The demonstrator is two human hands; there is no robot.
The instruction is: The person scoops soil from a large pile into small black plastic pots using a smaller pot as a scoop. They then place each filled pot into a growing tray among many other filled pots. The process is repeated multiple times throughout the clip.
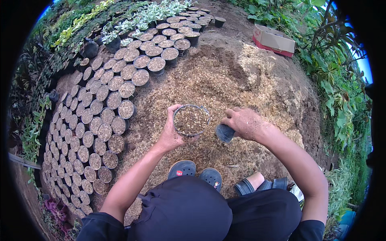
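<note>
My left hand [169, 137] grips a round plant pot [191, 120] from its left side and from below. The pot is filled near its rim with dark soil mixed with pale husks. To the right of it, my right hand [245, 123] holds a small dark grey cup [225, 133], gripping it from above. The cup is apart from the pot; its inside is hidden from view. Both hands are above a broad heap of soil and husk mix [208, 81].
Many rows of filled pots [104, 132] stand along the left. Leafy potted plants [156, 12] are behind them. A cardboard box [274, 40] sits at the back right. Stacked pots [251, 183] lie by my right knee. My clogs [182, 169] rest on the mix.
</note>
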